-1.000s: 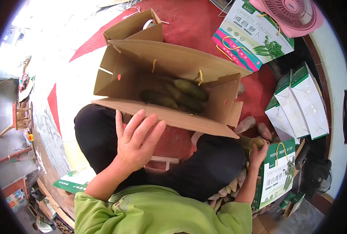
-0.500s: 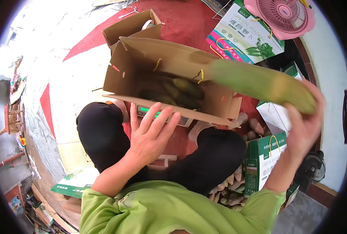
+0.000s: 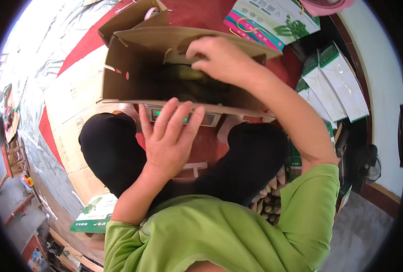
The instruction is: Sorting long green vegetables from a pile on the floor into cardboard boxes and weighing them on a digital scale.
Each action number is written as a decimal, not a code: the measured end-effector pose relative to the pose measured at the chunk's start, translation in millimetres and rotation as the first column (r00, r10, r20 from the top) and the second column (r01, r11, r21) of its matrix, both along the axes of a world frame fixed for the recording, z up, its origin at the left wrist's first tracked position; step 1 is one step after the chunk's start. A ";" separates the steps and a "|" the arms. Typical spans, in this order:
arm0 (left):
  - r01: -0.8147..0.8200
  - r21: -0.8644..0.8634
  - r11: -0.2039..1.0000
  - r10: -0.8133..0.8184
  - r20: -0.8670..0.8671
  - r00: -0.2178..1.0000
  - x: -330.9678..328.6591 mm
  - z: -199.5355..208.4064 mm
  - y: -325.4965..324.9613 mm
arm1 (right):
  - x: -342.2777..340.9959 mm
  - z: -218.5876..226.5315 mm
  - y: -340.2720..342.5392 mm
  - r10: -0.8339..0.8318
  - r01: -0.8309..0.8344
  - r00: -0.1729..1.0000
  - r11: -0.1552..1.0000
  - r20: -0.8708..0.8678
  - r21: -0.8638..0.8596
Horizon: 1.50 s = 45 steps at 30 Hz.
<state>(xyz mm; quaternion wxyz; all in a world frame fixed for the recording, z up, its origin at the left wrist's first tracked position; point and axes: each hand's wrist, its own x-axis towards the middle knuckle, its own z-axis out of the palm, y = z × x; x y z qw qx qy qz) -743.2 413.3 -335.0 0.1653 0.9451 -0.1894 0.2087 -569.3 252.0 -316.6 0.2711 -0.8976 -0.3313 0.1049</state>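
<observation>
An open brown cardboard box (image 3: 133,54) stands in front of my knees on a small scale (image 3: 183,119) with a lit green display. Several green ears of corn (image 3: 197,86) lie inside it in shadow. My right hand (image 3: 222,59) reaches down into the box from the right, its fingers curled around a green ear of corn (image 3: 185,71) lying on top of the others. My left hand (image 3: 172,136) rests flat with fingers spread against the box's near flap, holding nothing.
Green-and-white cartons (image 3: 337,81) stand at the right, and a printed carton (image 3: 274,18) lies beyond the box. A pile of husked ears (image 3: 269,204) sits by my right thigh. A flat carton (image 3: 95,213) lies at lower left, a black fan (image 3: 369,163) at far right.
My right hand lifted a long green ear from the pile at the right, swung it over, and has brought it down into the box. My left hand stayed on the near flap.
</observation>
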 end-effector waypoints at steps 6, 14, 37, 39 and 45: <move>0.015 0.011 1.000 -0.014 -0.058 0.998 5.1 4.4 -0.8 | -63.6 76.5 -95.2 -0.428 0.452 0.885 0.699 -0.182 0.553; 0.047 -0.008 0.999 -0.047 0.020 0.999 5.8 -0.9 -5.6 | -196.4 22.1 -213.2 -0.842 0.857 0.440 0.290 -0.312 0.426; 0.038 0.049 0.998 -0.051 0.287 0.957 -3.8 -3.9 16.2 | -371.4 -243.3 -253.8 -0.338 0.869 -0.227 -0.493 -0.913 -0.034; 0.000 0.035 0.999 -0.010 0.291 0.957 -7.6 -5.5 22.8 | -380.8 -280.8 -298.1 -0.131 0.793 -0.027 -0.606 -0.991 0.059; -0.019 0.011 1.000 0.015 0.266 0.964 -2.9 7.7 21.1 | -377.6 -331.6 -402.5 0.184 0.156 0.106 -0.973 -0.977 -0.167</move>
